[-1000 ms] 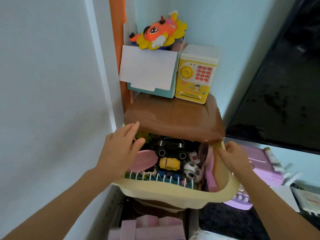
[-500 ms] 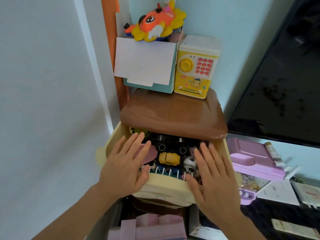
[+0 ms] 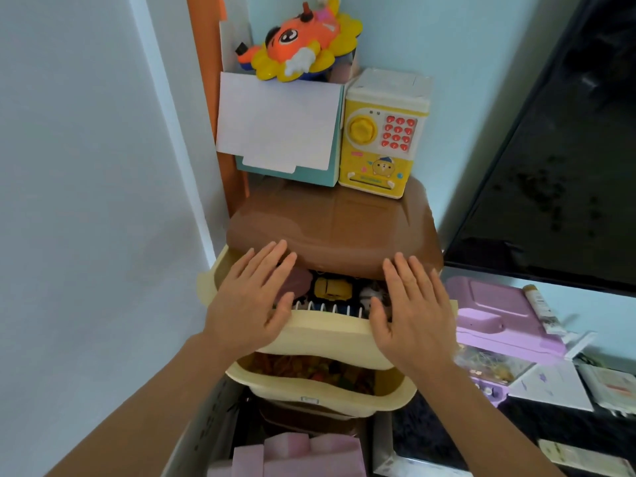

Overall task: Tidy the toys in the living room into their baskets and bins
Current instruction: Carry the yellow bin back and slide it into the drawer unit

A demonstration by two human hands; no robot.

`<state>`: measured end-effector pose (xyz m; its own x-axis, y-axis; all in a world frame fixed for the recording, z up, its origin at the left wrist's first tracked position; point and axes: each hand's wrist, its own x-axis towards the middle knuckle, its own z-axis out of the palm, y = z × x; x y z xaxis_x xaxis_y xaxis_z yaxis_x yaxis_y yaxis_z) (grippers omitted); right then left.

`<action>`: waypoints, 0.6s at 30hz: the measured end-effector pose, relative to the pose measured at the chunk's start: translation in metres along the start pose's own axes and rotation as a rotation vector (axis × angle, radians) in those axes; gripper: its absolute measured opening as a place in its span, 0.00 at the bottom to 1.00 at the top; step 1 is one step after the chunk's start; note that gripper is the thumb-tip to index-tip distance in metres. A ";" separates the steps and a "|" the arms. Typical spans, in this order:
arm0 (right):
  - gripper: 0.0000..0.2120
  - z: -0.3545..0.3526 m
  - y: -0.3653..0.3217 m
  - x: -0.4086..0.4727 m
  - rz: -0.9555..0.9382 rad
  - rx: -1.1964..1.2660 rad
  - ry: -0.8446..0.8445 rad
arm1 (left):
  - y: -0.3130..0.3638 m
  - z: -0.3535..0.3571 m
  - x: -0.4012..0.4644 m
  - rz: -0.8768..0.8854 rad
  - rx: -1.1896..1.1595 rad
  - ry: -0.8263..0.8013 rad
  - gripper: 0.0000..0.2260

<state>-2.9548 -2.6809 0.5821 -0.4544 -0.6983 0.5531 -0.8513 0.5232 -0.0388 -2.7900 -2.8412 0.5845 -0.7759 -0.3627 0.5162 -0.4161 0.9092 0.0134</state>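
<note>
drawer (image 3: 327, 330): cream | cabinet top (image 3: 344, 228): brown | toy car (image 3: 332, 288): yellow | toy safe (image 3: 382, 139): yellow, white, red keys | case (image 3: 495, 315): lilac

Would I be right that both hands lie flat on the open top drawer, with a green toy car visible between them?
Not quite: in the head view the toy car is yellow, not green. Both the left hand and right hand do lie flat on the open top drawer.

Narrow open slot between brown plastic cabinet top (image 3: 344, 232) and cream plastic drawer front (image 3: 330, 330), crowded by yellow toy car (image 3: 332, 288), both flat hands covering its ends, white wall (image 3: 86, 201) close left, lilac plastic case (image 3: 499, 315) close right
</note>
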 end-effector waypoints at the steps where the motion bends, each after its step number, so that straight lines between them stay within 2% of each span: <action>1: 0.27 0.000 0.000 -0.001 0.002 -0.005 -0.007 | 0.000 -0.002 -0.001 -0.006 -0.049 0.039 0.22; 3: 0.27 0.000 0.003 -0.003 0.001 -0.013 -0.022 | -0.002 -0.006 -0.004 -0.018 -0.079 0.119 0.22; 5: 0.27 -0.001 0.006 -0.002 -0.007 -0.011 -0.002 | -0.006 -0.010 -0.001 -0.032 -0.015 0.183 0.24; 8: 0.27 0.006 0.005 -0.003 -0.023 -0.008 0.047 | -0.017 -0.004 0.006 -0.124 -0.041 0.235 0.26; 15: 0.22 0.027 0.006 0.034 0.067 -0.011 0.174 | -0.039 0.030 0.057 -0.114 -0.052 0.381 0.17; 18: 0.20 0.035 0.016 0.044 0.015 0.027 0.249 | -0.045 0.038 0.063 -0.072 -0.057 0.501 0.16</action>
<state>-2.9972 -2.7203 0.5761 -0.3913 -0.5469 0.7401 -0.8530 0.5173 -0.0688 -2.8380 -2.9123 0.5838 -0.4177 -0.2947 0.8595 -0.4228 0.9003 0.1033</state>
